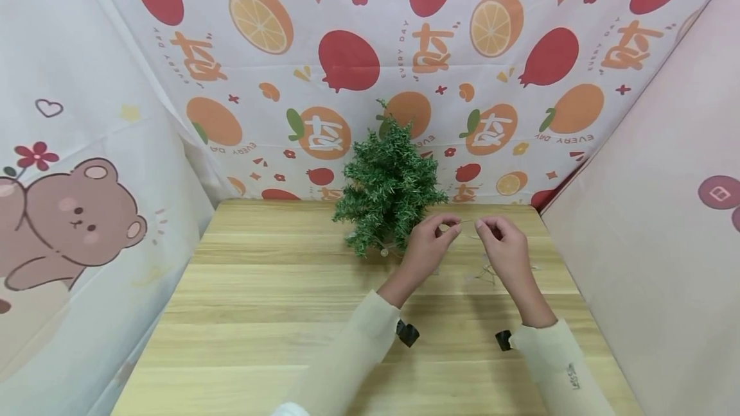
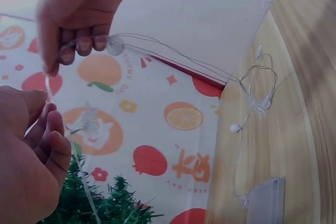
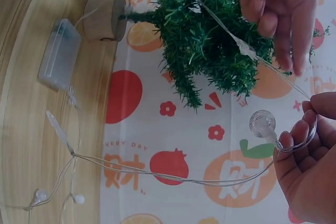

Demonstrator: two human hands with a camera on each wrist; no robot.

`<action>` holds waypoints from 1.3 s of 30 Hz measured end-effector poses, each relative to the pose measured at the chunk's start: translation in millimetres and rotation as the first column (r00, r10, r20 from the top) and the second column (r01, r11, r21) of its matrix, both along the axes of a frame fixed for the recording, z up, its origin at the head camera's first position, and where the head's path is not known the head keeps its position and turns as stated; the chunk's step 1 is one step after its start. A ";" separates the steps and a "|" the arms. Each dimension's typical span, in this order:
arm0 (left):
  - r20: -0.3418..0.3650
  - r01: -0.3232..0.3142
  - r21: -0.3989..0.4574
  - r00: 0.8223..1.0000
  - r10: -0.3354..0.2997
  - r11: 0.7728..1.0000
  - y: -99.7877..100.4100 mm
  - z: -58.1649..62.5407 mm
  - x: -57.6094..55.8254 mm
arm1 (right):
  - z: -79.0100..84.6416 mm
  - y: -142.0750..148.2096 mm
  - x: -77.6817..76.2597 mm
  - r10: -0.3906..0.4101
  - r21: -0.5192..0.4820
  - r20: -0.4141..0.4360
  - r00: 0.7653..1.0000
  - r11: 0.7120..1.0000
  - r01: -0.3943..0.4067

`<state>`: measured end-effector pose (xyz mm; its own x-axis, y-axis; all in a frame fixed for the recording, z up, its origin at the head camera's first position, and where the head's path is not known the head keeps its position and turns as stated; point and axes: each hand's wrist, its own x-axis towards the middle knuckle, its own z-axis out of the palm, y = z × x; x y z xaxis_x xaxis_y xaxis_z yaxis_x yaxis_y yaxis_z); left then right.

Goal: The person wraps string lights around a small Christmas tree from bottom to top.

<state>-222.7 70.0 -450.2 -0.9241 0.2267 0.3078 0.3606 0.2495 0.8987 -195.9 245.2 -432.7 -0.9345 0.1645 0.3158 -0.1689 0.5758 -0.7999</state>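
We find the head view bright and evenly lit, with a pale sheen on the table and soft shadows beside the sleeves. The wire looks faint there. Both wrist views seem dimmer and hazier to us, the table's lines bowing outward.

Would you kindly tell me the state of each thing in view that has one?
Left hand: pinching the string lights.
Right hand: pinching them too.
String lights: partly held in both hands, partly loose on the table; no glow visible.
Translucent box: resting on the table.
Green tree: upright on its wooden base.
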 end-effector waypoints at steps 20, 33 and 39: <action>0.033 0.069 0.078 0.997 -0.072 0.995 18.1 -2.3 -15.3 | 3.9 -2.3 1.1 0.021 -0.027 0.016 1.000 0.999 -0.020; 0.114 0.045 0.162 0.991 -0.064 0.986 22.2 -3.6 -20.1 | 13.2 5.5 3.5 0.123 -0.029 0.132 0.984 0.992 -0.120; 0.135 0.025 0.192 0.989 -0.052 0.981 24.7 -0.8 -21.6 | 13.9 11.9 6.8 0.157 -0.019 0.177 0.972 0.988 -0.156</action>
<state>-244.3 94.7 -450.9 -0.9525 0.2132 0.2177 0.2349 0.0586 0.9703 -189.1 257.0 -418.8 -0.9897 0.0133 0.1422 -0.1116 0.5492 -0.8282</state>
